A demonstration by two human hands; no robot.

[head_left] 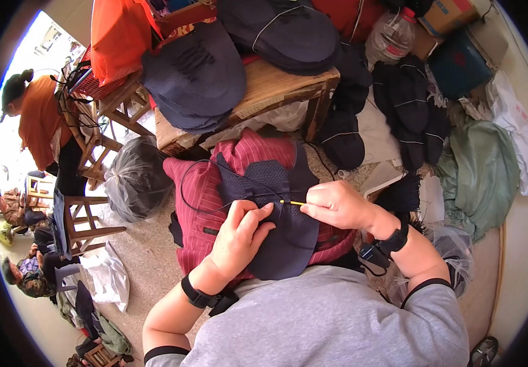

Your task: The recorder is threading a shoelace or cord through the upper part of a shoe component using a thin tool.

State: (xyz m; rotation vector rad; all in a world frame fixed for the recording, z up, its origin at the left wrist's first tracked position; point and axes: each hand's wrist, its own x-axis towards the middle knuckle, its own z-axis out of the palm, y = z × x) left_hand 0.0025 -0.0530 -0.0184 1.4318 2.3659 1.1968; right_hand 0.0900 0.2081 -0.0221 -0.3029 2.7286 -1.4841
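The right hand (337, 205) has its fingers closed on a thin yellow tool (294, 202), its tip pointing to the left hand (242, 235). The left hand's fingers are bent and narrow, pressing on a dark sole-shaped piece (285, 244); whether they also pinch the cord is too small to tell. That piece lies over a red striped cloth bundle (190, 208) at the person's lap, and a black cord (183, 183) loops out to the left of it.

Left of the bundle, a clear plastic bag (135, 177), gathered at its top, sits on the floor full of dark material. Beyond the right forearm, another clear bag (463, 244) has something dark showing through it.

Ahead stands a wooden desk (258, 92) bearing stacked dark pieces (196, 70), with a tied stack (279, 33) beside them. An orange-red bag (117, 40) rests by a red basket (92, 85); their contents are hidden. Farther right are a clear jug (391, 38) with a red cap, a cardboard box (447, 13) and a bulging green sack (484, 171), whose contents cannot be seen.
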